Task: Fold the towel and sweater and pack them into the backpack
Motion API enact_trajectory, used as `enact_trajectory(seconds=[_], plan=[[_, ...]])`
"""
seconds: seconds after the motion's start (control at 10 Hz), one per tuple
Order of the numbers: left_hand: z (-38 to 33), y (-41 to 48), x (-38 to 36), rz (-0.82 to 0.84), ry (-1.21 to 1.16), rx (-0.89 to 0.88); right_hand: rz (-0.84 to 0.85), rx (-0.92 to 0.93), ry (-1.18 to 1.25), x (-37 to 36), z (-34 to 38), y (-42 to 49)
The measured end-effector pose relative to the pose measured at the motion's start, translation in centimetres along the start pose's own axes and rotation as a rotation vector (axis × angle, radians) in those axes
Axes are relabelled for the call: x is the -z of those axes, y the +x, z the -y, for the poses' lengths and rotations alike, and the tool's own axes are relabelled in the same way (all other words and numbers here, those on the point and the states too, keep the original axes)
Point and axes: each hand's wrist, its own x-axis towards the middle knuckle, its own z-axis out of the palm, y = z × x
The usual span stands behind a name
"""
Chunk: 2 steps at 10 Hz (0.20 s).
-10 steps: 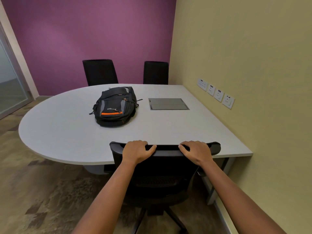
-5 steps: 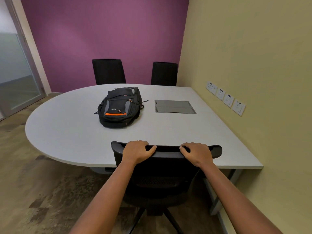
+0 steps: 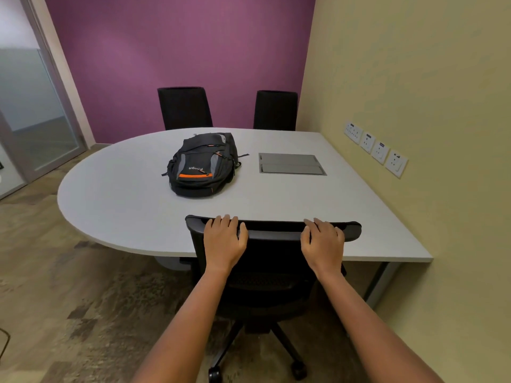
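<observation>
A black backpack (image 3: 203, 168) with grey panels and an orange zip stripe lies flat on the white table (image 3: 119, 194), left of centre, its zips closed. My left hand (image 3: 225, 239) and my right hand (image 3: 322, 240) both grip the top rail of a black office chair (image 3: 272, 230) pushed up to the table's near edge. The fingers lie over the rail and the thumbs sit on its near side. The backpack is well beyond both hands. No towel or sweater is in view.
A grey cable hatch (image 3: 291, 163) is set into the tabletop right of the backpack. Two black chairs (image 3: 184, 107) (image 3: 275, 109) stand at the far side against the purple wall. Wall sockets (image 3: 374, 147) line the yellow wall on the right. A glass door (image 3: 33, 117) is at left.
My view has swung a little, showing more of the glass door at left. Both hands stay on the chair's top rail, thumbs drawn in closer to the fingers. The backpack has not moved.
</observation>
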Motion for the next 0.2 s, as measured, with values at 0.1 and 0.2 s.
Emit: enact_trajectory(seconds=[0.1, 0.2], plan=[[-0.5, -2.1, -0.3, -0.053, 0.024, 0.024, -0.03, -0.013, -0.035, 0.4, 0.5, -2.1], [-0.4, -5.2, -1.4, -0.092, 0.004, 0.008, -0.049, 0.029, -0.037, -0.6, 0.5, -5.2]])
